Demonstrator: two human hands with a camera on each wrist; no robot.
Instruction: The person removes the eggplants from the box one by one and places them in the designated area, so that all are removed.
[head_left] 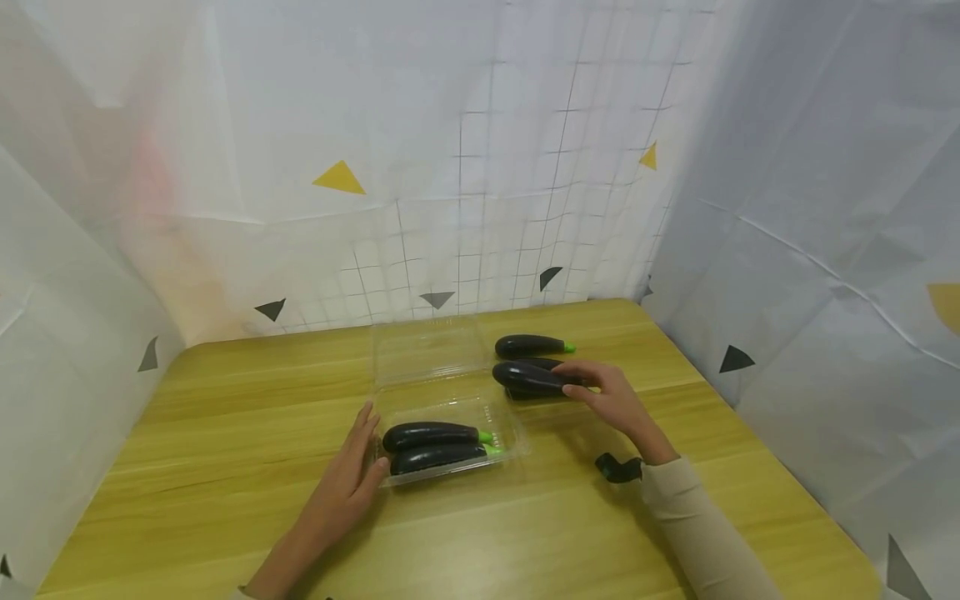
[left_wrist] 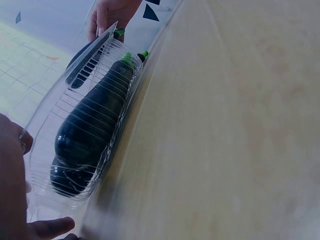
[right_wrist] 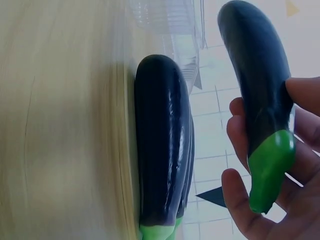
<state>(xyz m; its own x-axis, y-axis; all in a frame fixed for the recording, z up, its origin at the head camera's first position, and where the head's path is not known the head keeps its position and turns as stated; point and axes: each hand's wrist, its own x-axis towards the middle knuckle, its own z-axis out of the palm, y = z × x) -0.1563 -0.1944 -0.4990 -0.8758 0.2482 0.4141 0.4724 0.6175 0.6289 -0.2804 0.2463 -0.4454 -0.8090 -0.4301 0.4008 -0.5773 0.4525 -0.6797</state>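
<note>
My right hand (head_left: 611, 400) pinches a dark eggplant (right_wrist: 257, 65) near its green stem end, lifted over the right side of the table. Below it lies another eggplant (right_wrist: 160, 140), partly hidden by the held one in the head view, with a further eggplant (head_left: 528, 346) behind. To the left, a clear plastic clamshell box (head_left: 457, 475) stands with its lid laid back, and two eggplants (head_left: 431, 435) lie side by side inside, green ends to the right. My left hand (head_left: 345, 479) rests against the box's left side, fingers extended, thumb near the front corner.
The open lid (head_left: 431, 350) reaches back across the wooden table (head_left: 247, 400). A small black object (head_left: 618, 468) shows beside my right wrist. White sheeting (head_left: 420, 108) with printed grid lines and triangles surrounds the table at the back and sides.
</note>
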